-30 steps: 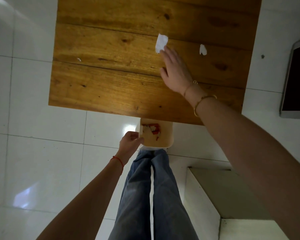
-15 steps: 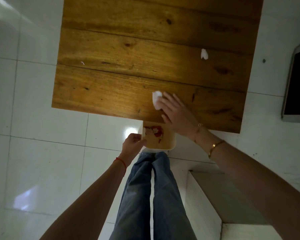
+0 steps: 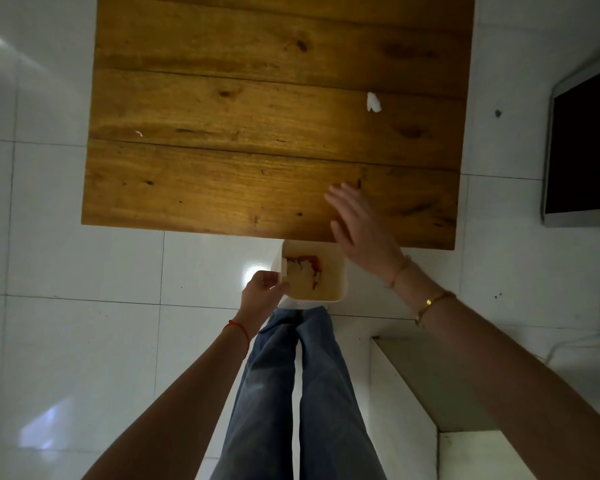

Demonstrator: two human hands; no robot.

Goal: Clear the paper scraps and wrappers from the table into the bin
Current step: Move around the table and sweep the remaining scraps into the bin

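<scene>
From the head view, the wooden desk [image 3: 257, 133] fills the upper part, and its near edge runs just in front of both hands. The right hand [image 3: 361, 230] hangs over this near edge, flat, with the fingers spread wide and holding nothing. Ahead of this hand the desk surface is almost bare, so there is much open room there.

The left hand [image 3: 264, 294] is closed around the left rim of the bin [image 3: 340, 271], a cream square box held just below the desk's near edge. The bin is just to the left of the right hand's wrist and its open mouth faces up to the camera. Inside I see pale paper pieces and something red; how many pieces are in there is perhaps not possible to count, because they are blurred together.

On the desk two scraps are left. One white paper scrap [image 3: 373, 102] lies well ahead of the right hand, a little to its right, near the right edge of the desk; its long axis points roughly away from the person. One tiny scrap [image 3: 139, 133] lies far to the left of the right hand, ahead of the left hand, near the left edge; its direction is too small to tell.
</scene>
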